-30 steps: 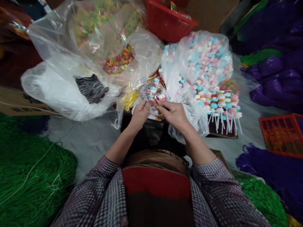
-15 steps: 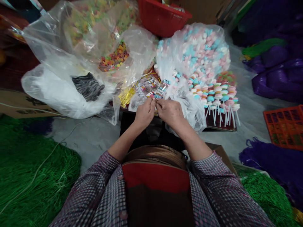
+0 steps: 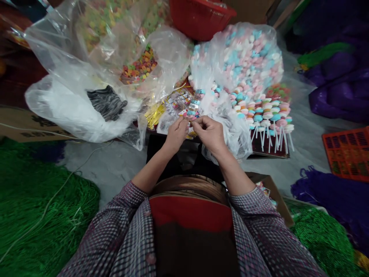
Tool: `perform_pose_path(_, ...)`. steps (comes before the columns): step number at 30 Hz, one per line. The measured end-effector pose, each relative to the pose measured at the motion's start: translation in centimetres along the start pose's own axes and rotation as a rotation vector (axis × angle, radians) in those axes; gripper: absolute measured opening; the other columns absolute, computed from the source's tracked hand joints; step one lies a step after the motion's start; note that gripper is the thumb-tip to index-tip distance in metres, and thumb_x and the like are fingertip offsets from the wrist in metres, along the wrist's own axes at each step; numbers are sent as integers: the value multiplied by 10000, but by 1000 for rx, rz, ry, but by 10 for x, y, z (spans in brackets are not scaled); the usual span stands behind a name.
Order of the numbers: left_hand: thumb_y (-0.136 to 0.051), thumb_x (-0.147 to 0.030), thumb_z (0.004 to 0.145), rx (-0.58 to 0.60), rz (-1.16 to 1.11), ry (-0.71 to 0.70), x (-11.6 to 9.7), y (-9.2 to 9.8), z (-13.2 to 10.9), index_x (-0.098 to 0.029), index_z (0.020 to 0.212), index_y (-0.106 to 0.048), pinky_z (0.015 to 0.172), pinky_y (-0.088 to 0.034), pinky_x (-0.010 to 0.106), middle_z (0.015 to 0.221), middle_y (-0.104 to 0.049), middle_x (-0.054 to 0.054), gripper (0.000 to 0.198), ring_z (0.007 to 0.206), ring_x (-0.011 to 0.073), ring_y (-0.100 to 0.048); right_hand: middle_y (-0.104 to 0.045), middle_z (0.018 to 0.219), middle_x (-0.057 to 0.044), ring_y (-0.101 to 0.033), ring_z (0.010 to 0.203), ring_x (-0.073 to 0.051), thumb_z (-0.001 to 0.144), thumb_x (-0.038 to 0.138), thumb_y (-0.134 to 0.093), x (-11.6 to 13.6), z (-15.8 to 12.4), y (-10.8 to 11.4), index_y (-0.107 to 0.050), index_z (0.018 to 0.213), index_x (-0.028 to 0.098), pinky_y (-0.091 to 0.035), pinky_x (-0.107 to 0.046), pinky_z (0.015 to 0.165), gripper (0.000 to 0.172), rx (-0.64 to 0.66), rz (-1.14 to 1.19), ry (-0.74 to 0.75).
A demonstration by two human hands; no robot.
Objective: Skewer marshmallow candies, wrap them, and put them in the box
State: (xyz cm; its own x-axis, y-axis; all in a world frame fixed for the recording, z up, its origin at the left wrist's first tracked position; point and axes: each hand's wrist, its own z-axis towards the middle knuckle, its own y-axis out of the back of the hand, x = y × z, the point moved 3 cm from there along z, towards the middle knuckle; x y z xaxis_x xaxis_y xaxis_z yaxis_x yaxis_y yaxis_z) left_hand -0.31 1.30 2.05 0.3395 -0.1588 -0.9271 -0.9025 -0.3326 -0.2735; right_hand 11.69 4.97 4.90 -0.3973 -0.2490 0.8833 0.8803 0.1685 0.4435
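Note:
My left hand (image 3: 177,134) and my right hand (image 3: 210,132) meet above the table's near edge, thumbs and fingers pinched. Between their fingertips is the near end of a small clear candy packet (image 3: 194,104), printed and with blue and white pieces showing. Its gathered end is mostly hidden by my fingers. Just left of the packet lie flat printed wrappers (image 3: 175,103) and a bunch of gold twist ties (image 3: 155,114). Crumpled clear plastic (image 3: 230,129) sits close beside my right hand.
Candy skewers on white sticks (image 3: 266,115) lie at the right table edge, before a bag of pastel candies (image 3: 248,54). Ring candies (image 3: 141,67) fill bags at the back left, near a red basin (image 3: 201,19). A cardboard box (image 3: 278,200) stands by my right elbow.
My right hand's fingers have lifted and loosened a little from the tight pinch, with the thumb still at the packet's end. The packet has shifted slightly left and away from me.

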Motion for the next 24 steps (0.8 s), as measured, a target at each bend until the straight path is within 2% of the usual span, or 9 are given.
perform_pose_path(3, -603, -311, 959, 4, -179, 72, -6, -6, -5, -192, 790, -531, 399, -143, 165, 570, -336, -102, 219, 413, 17, -226, -620, 633, 39, -470, 599, -104, 801, 301, -699, -2, -1, 1, -707, 720, 197, -372, -250, 604, 133, 18, 185, -69)
perform_pose_path(6, -576, -286, 974, 58, -255, 115, -12, -10, -10, -182, 776, -527, 382, -130, 161, 573, -396, -97, 229, 382, 2, -214, -583, 620, 48, -429, 586, -96, 792, 348, -730, -7, -3, 2, -677, 685, 198, -357, -251, 591, 192, 17, 310, -146)
perform_pose_path(10, -482, -253, 1007, 206, -262, 232, -17, -12, -16, -176, 686, -511, 372, -166, 153, 452, -258, -119, 331, 328, 14, -173, -572, 607, 51, -384, 562, -89, 773, 409, -773, -10, -4, 3, -656, 669, 203, -331, -253, 562, 258, 23, 352, -204)
perform_pose_path(12, -444, -254, 1017, 280, -253, 297, -20, -12, -20, -170, 648, -510, 366, -183, 150, 426, -227, -117, 385, 313, 17, -161, -595, 632, 45, -437, 593, -97, 748, 458, -809, -10, -4, 5, -641, 662, 208, -388, -257, 598, 313, 80, 409, -206)
perform_pose_path(15, -386, -220, 1019, 400, -241, 394, -25, -12, -26, -163, 604, -509, 350, -187, 153, 408, -214, -109, 437, 298, 21, -153, -685, 770, 26, -594, 763, -138, 690, 503, -868, -10, -2, 10, -685, 762, 226, -503, -286, 762, 339, 230, 558, -184)
perform_pose_path(17, -355, -201, 1018, 471, -240, 462, -26, -13, -30, -166, 572, -490, 337, -179, 158, 400, -191, -106, 467, 291, 26, -144, -740, 907, 9, -653, 915, -167, 667, 503, -888, -11, -2, 12, -733, 893, 248, -530, -318, 880, 375, 346, 628, -171)
perform_pose_path(19, -326, -215, 1031, 507, -259, 515, -24, -14, -33, -172, 557, -473, 330, -175, 160, 402, -164, -107, 498, 289, 30, -128, -760, 942, -4, -672, 963, -184, 663, 513, -887, -15, -2, 12, -757, 922, 248, -535, -352, 932, 392, 428, 637, -170)
perform_pose_path(21, -326, -259, 1050, 505, -295, 531, -21, -14, -32, -174, 573, -476, 330, -180, 159, 416, -157, -109, 507, 296, 31, -116, -751, 853, -1, -673, 886, -180, 670, 527, -872, -20, -2, 11, -756, 819, 227, -540, -369, 915, 354, 394, 611, -168)
perform_pose_path(24, -390, -333, 1059, 464, -357, 490, -15, -15, -28, -172, 646, -508, 345, -191, 152, 446, -189, -114, 458, 315, 26, -125, -695, 729, 14, -631, 755, -153, 710, 519, -832, -27, -2, 7, -703, 683, 213, -531, -348, 854, 334, 170, 525, -147)
